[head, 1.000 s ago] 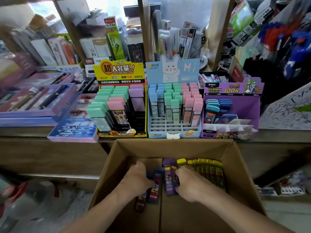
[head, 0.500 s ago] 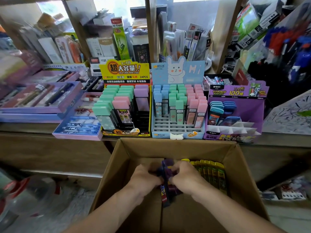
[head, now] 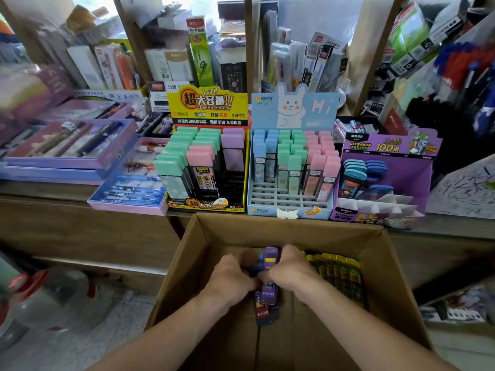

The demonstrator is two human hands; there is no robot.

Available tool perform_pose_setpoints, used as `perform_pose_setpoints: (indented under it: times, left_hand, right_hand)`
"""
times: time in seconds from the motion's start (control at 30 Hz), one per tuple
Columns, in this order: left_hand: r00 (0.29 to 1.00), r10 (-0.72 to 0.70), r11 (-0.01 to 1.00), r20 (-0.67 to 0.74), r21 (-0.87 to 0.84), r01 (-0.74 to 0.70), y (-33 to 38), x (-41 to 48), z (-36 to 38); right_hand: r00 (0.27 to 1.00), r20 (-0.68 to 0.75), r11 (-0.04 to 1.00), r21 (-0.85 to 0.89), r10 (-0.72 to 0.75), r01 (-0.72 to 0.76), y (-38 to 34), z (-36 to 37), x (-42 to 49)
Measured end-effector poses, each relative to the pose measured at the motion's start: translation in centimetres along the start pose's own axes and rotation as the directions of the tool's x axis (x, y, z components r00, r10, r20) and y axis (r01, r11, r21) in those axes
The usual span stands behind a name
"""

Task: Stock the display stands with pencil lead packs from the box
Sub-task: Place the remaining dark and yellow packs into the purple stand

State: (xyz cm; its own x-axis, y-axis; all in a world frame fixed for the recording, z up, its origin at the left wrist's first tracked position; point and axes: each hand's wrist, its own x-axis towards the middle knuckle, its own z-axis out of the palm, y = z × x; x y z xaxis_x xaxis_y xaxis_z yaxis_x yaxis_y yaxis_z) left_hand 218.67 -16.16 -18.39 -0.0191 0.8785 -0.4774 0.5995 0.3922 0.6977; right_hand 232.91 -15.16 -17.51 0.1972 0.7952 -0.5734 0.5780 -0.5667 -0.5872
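An open cardboard box (head: pixel 385 253) stands below the shelf edge. Inside it, my left hand (head: pixel 230 277) and my right hand (head: pixel 292 271) grip one bundle of purple and blue pencil lead packs (head: pixel 269 287) from both sides. A row of yellow-green lead packs (head: pixel 337 274) lies against the box's right side. On the shelf above stand three display stands: a yellow one (head: pixel 206 103) with green, pink and purple packs, a light-blue rabbit one (head: pixel 292 207) with open slots in front, and a purple one (head: pixel 385 167) holding a few blue packs.
Purple pen trays (head: pixel 69 145) and a blue pen tray (head: pixel 128 194) lie on the shelf to the left. Stationery boxes crowd the back shelves (head: pixel 187 62). A scribbled paper pad (head: pixel 466 188) sits at the right. A clear plastic container (head: pixel 48 298) is on the floor at the left.
My two hands have come together in the box, gathering the scattered purple and blue packs into one bundle and lifting it slightly.
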Motion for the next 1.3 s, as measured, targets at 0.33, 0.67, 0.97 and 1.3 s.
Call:
perform_pose_setpoints:
  times: [0.33, 0.67, 0.97, 1.3]
  left_hand:
    - [1.000, -0.010, 0.992, -0.018, -0.124, 0.008, -0.2, 0.0, 0.3]
    - [0.999, 0.043, 0.989, 0.022, -0.142, -0.040, 0.4, -0.7, 1.1]
    - [0.996, -0.023, 0.957, 0.083, -0.287, 0.046, 1.2, -0.9, 1.0]
    - [0.983, -0.022, 0.877, 0.183, -0.469, 0.107, 1.9, -1.3, 1.3]
  right_hand:
    - [0.997, 0.079, 0.998, 0.056, 0.018, -0.022, -0.1, -0.2, 0.3]
    - [0.986, 0.159, 0.999, 0.011, 0.041, -0.044, 1.1, -1.9, -0.6]
    - [0.970, 0.242, 0.999, -0.044, 0.019, -0.009, 2.1, -1.8, -2.2]
    - [0.976, 0.213, 0.986, 0.150, 0.036, -0.069, 2.1, -3.3, -2.8]
